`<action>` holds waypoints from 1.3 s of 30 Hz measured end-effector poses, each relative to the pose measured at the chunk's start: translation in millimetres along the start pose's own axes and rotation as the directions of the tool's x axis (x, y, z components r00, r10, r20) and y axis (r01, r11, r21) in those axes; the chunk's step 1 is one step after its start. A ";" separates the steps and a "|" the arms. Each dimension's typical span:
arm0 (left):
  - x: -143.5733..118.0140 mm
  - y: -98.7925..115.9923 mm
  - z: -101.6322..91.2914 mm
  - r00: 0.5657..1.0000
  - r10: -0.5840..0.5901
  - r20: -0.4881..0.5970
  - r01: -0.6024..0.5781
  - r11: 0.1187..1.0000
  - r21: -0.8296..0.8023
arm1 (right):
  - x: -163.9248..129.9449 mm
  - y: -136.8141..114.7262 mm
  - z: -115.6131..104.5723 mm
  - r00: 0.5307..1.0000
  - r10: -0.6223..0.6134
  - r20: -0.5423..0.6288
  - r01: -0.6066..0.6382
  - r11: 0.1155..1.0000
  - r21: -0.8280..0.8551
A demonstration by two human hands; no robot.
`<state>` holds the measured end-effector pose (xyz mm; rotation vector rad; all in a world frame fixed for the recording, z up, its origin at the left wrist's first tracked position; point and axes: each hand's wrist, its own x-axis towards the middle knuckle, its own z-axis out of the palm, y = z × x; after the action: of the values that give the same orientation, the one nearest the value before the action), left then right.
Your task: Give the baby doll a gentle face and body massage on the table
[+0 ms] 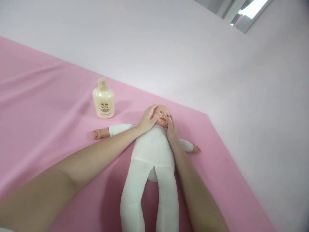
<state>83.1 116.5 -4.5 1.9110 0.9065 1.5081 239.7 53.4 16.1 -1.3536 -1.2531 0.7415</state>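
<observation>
head view: two hands (pixel 145 122) (pixel 172 131), fingers (pixel 151 111) uncurled, cup one doll's head (pixel 163 110) near one bottle (pixel 104 102)

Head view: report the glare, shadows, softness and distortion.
Head view: small glossy highlights on the cream pump bottle, its small print too soft to read; head view: soft shadows on the pink cloth beside the bottle and the doll; head view: a washed-out white patch at upper right; head view: forearms widening toward the bottom, probably a wide-angle effect.
</observation>
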 end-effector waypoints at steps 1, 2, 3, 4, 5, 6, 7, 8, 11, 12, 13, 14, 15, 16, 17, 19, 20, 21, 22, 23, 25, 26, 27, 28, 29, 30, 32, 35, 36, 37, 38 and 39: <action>0.1 -0.4 -0.2 1.000 -0.001 0.000 0.001 1.000 0.001 | 0.0 -0.1 0.1 1.000 -0.009 0.006 0.009 1.000 0.002; 0.2 -0.8 -0.4 1.000 -0.003 0.000 0.003 1.000 0.002 | 0.1 0.0 0.3 1.000 -0.017 0.013 0.017 1.000 0.005; 0.2 -1.1 -0.6 1.000 -0.004 0.001 0.004 1.000 0.003 | 0.2 0.1 0.5 1.000 -0.023 0.017 0.023 1.000 0.009; 0.2 -1.2 -0.9 1.000 -0.006 0.001 0.006 1.000 0.003 | 0.4 0.4 0.8 1.000 -0.026 0.018 0.025 1.000 0.014; 0.1 -1.1 -1.2 1.000 -0.006 0.001 0.006 1.000 0.002 | 0.5 0.8 1.0 1.000 -0.024 0.016 0.024 1.000 0.020; 0.0 -0.8 -1.6 1.000 -0.007 0.002 0.007 1.000 0.000 | 0.7 1.3 1.3 1.000 -0.020 0.015 0.019 0.999 0.026; -0.1 -0.4 -2.0 1.000 -0.007 0.003 0.007 1.000 0.000 | 0.9 1.8 1.6 1.000 -0.016 0.018 0.015 0.999 0.033; -0.2 0.1 -2.4 1.000 -0.009 0.004 0.009 1.000 0.000 | 1.1 2.4 1.8 1.000 -0.012 0.021 0.011 0.999 0.039; -0.2 0.6 -3.1 1.000 -0.015 0.007 0.015 1.000 0.003 | 1.6 3.8 2.4 1.000 0.011 0.012 -0.011 0.999 0.041; -0.1 0.4 -3.2 1.000 -0.016 0.007 0.016 1.000 0.003 | 1.7 4.1 2.6 1.000 0.019 0.006 -0.019 0.999 0.039; 0.0 0.1 -3.2 1.000 -0.017 0.006 0.017 1.000 0.001 | 1.7 4.2 2.7 1.000 0.023 0.002 -0.023 0.999 0.038; 0.1 -0.4 -3.1 1.000 -0.016 0.006 0.016 1.000 -0.002 | 1.7 4.3 2.8 1.000 0.022 0.002 -0.022 0.999 0.038; 0.1 -0.8 -3.0 1.000 -0.015 0.004 0.015 1.000 -0.005 | 1.7 4.3 2.8 1.000 0.014 0.003 -0.014 0.999 0.036; 0.1 -1.1 -2.9 1.000 -0.014 0.004 0.014 1.000 -0.006 | 1.7 4.2 2.9 1.000 0.003 0.003 -0.003 0.999 0.034; 0.0 -1.3 -2.8 1.000 -0.015 0.005 0.015 1.000 -0.005 | 1.7 4.2 2.9 1.000 -0.007 0.002 0.007 0.999 0.033; -0.3 -1.1 -2.9 1.000 -0.022 0.004 0.022 1.000 -0.001 | 1.7 4.2 3.0 1.000 -0.021 0.003 0.020 0.999 0.034; -0.5 -0.9 -3.0 1.000 -0.026 0.004 0.026 1.000 0.002 | 1.8 4.3 3.0 1.000 -0.025 0.007 0.025 0.999 0.037; -0.7 -0.5 -3.2 1.000 -0.029 0.006 0.029 1.000 0.003 | 1.9 4.4 3.0 0.999 -0.029 0.012 0.029 0.999 0.041; -0.8 -0.2 -3.3 1.000 -0.030 0.006 0.030 1.000 0.003 | 2.1 4.6 3.1 0.999 -0.031 0.016 0.030 0.999 0.044; -0.8 0.0 -3.4 1.000 -0.029 0.006 0.029 1.000 0.002 | 2.4 4.8 3.1 0.999 -0.029 0.014 0.028 0.999 0.046; -0.7 0.1 -3.4 1.000 -0.022 0.006 0.022 1.000 -0.003 | 3.2 5.2 3.4 1.000 -0.026 0.013 0.025 0.998 0.049; -0.5 0.1 -3.3 1.000 -0.020 0.004 0.020 1.000 -0.005 | 3.7 5.5 3.5 0.999 -0.029 0.014 0.029 0.998 0.052; -0.4 0.0 -3.2 1.000 -0.019 0.002 0.019 1.000 -0.005 | 4.2 5.8 3.6 0.999 -0.036 0.014 0.035 0.998 0.054; -0.2 0.0 -3.1 1.000 -0.020 0.002 0.020 1.000 -0.005 | 4.6 6.1 3.6 0.999 -0.042 0.018 0.041 0.998 0.054; -0.1 0.0 -3.0 1.000 -0.021 0.002 0.021 1.000 -0.003 | 4.9 6.5 3.6 0.999 -0.046 0.020 0.045 0.998 0.054; 0.0 0.0 -3.0 1.000 -0.023 0.003 0.023 1.000 0.000 | 5.1 6.9 3.6 0.999 -0.043 0.020 0.042 0.998 0.053; 0.0 0.1 -3.2 1.000 -0.026 0.005 0.026 1.000 0.002 | 5.0 7.6 3.4 1.000 -0.019 0.013 0.019 0.999 0.049; -0.1 0.3 -3.6 1.000 -0.027 0.008 0.027 1.000 0.002 | 4.3 8.2 3.0 1.000 -0.005 0.006 0.005 0.999 0.046; -0.2 0.3 -3.7 1.000 -0.027 0.009 0.027 1.000 0.002 | 4.1 8.1 3.0 1.000 -0.008 0.009 0.008 0.999 0.047; -0.2 0.3 -3.8 1.000 -0.025 0.009 0.025 1.000 0.003 | 3.9 7.9 2.9 1.000 -0.011 0.009 0.011 0.999 0.047; -0.2 0.2 -3.7 1.000 -0.023 0.009 0.023 1.000 0.003 | 3.8 7.7 2.9 1.000 -0.012 0.006 0.012 0.999 0.044; -0.1 0.1 -3.7 1.000 -0.020 0.007 0.020 1.000 0.003 | 3.8 7.5 2.9 1.000 -0.009 0.001 0.009 0.999 0.040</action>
<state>79.5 116.3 -3.7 1.9034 0.9226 1.4880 239.8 59.0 9.3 -1.3143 -1.2384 0.7577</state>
